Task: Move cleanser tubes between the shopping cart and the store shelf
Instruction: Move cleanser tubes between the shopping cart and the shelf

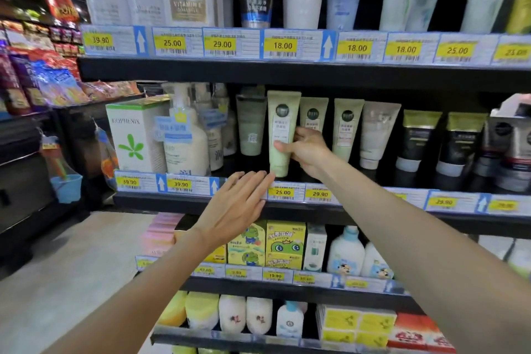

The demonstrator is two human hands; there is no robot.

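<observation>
Right hand (306,149) is on the pale green tube (281,132) in the middle of the frame, thumb across its front and fingers curled round its right side, a proper grip on the lower body; the tube stands cap-down on the middle shelf (287,207), tipped a little, with matching green tubes (346,126) just to its right and a greyer tube (250,123) to its left. Left hand (238,204) hovers just below, fingers straight and spread, holding nothing, over the price tags (283,192). No cart in view, so whether this tube is coming off or going on I can't say. Either way, my call: keep the grip low and firm, move the tube straight along its slot so the neighbours don't topple, and let that flat left hand steady the cap end or catch a slip
</observation>
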